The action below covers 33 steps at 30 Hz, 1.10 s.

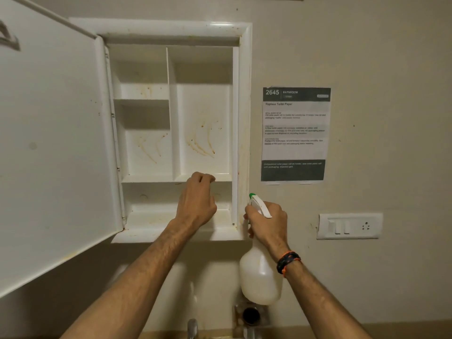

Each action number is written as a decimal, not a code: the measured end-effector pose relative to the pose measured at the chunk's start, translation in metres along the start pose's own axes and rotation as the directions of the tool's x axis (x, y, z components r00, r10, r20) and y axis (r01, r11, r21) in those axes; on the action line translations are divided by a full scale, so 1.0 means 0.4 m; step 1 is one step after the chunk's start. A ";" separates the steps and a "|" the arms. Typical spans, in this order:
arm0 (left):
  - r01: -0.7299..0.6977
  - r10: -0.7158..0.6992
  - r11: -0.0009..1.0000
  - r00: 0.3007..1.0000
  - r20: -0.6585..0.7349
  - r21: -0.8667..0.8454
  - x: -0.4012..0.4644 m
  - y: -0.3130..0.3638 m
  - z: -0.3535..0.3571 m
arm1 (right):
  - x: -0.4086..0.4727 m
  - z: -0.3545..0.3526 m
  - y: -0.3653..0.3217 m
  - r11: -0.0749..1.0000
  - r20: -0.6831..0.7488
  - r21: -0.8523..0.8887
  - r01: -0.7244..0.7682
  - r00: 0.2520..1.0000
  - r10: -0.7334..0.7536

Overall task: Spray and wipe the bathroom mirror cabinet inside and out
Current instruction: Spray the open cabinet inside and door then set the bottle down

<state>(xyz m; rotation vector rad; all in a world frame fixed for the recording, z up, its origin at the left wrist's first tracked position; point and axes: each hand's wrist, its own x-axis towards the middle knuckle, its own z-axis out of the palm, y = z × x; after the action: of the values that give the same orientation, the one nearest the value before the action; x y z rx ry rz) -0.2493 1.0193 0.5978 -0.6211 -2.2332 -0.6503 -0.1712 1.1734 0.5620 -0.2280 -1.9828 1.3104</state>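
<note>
1. The door of the cabinet stands open at the left; brown streaks on the back wall inside show the wiping is, I judge, not done.
2. The left hand hangs before the lower shelf, fingers curled, holding nothing.
3. The right hand, just right of the cabinet, grips the spray bottle by its neck, nozzle toward the frame.

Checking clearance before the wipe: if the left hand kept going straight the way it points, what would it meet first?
Probably the cabinet's shelf edge, by the left hand's curled fingers; depth is unclear.
</note>
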 end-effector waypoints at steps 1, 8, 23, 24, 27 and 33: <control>-0.010 0.010 1.000 1.000 -0.011 0.008 0.004 -0.002 -0.002 | 0.010 -0.004 -0.013 1.000 -0.010 0.011 0.012 1.000 -0.012; 0.003 -0.004 1.000 0.999 0.038 0.021 0.027 -0.022 -0.017 | 0.080 -0.019 -0.105 0.994 -0.044 0.094 0.047 0.998 -0.043; -0.013 0.013 1.000 1.000 0.021 0.022 0.030 -0.038 -0.007 | 0.087 0.021 -0.081 0.993 -0.025 0.109 0.056 0.998 -0.053; -0.014 0.013 1.000 1.000 0.019 0.021 0.030 -0.038 -0.007 | 0.084 0.026 -0.078 0.992 -0.022 0.115 0.051 0.999 -0.049; -0.029 0.029 0.999 0.999 0.017 0.024 0.025 -0.041 -0.009 | 0.071 0.044 -0.073 0.989 -0.016 0.133 0.057 0.998 -0.055; -0.055 0.055 0.998 0.998 -0.005 0.032 0.003 -0.052 -0.022 | 0.047 0.079 -0.083 0.988 0.022 0.138 0.062 0.998 -0.065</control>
<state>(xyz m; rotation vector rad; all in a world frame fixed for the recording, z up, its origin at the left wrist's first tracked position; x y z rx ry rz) -0.2582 0.9983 0.5988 -0.6610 -2.2086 -0.5869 -0.1977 1.1449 0.5927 -0.0811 -1.8966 1.4086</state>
